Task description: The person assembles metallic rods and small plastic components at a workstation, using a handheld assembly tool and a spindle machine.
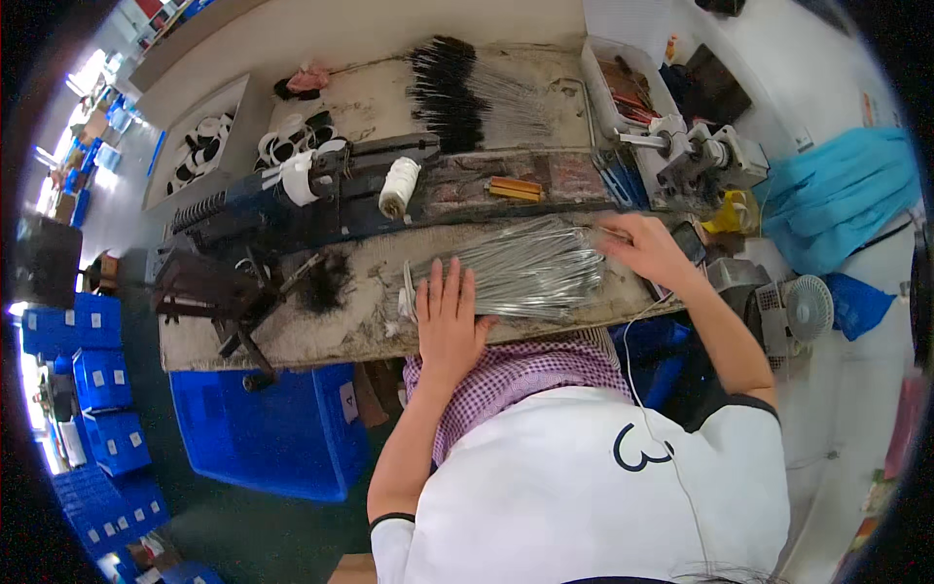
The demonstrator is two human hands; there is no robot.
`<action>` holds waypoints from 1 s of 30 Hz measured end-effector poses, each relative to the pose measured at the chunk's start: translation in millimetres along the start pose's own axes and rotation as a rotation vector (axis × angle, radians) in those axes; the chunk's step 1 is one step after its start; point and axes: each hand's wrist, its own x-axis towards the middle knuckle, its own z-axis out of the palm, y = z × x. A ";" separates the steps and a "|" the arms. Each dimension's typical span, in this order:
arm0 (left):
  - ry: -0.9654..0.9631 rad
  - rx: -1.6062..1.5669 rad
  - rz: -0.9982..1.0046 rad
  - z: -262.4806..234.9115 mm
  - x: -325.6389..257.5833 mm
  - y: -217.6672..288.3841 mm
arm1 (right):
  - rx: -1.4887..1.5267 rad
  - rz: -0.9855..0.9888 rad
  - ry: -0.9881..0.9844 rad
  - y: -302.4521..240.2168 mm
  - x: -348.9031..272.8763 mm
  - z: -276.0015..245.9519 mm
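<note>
A thick bundle of thin, silvery wires (530, 268) lies along the front of the worktable. My left hand (446, 316) rests flat on the near left part of this bundle, fingers stretched out and apart. At the bundle's right end is my right hand (647, 248), its fingers bent toward the wire ends. Those fingertips are smeared by motion, so I cannot tell whether they grip a wire. Farther back on the table lies a heap of wire brushes with black bristles (446, 92), beside loose bare wires (516, 102).
A white thread spool (399, 187) and an orange tool (515, 189) lie beyond the wires. A dark metal device with a crank (219, 292) stands at left, a small machine (696, 161) at back right. Trays hold white rolls (202, 146) and tools (628, 83). A blue bin (268, 428) sits below.
</note>
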 end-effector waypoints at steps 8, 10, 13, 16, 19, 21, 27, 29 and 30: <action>-0.033 0.034 0.000 -2.9 -4.1 6.5 | 0.111 0.280 0.153 24.5 14.3 52.1; -0.029 0.022 0.024 -2.7 2.7 10.1 | 0.113 0.155 0.345 32.8 8.0 54.9; -0.070 0.069 0.020 -3.9 4.3 13.2 | -0.105 -0.005 0.521 45.5 3.8 79.3; -0.021 0.128 0.022 -0.6 4.0 8.9 | -0.071 -0.048 0.492 21.8 -21.7 62.7; -0.067 0.104 0.023 -1.3 4.5 10.6 | -0.105 -0.040 0.437 33.0 -53.4 37.9; -0.026 0.057 0.024 -4.2 1.9 13.1 | -0.042 0.066 0.583 32.0 -75.3 0.6; -0.115 -0.773 0.008 -39.0 40.1 60.4 | 0.107 0.182 0.857 10.2 -66.2 -76.1; -0.181 -1.370 -0.200 -40.3 87.6 77.7 | 0.233 0.073 0.849 1.1 -29.8 -73.0; -0.220 -1.506 -0.340 -52.2 118.0 88.8 | 0.132 -0.041 0.841 -1.9 -14.2 -68.8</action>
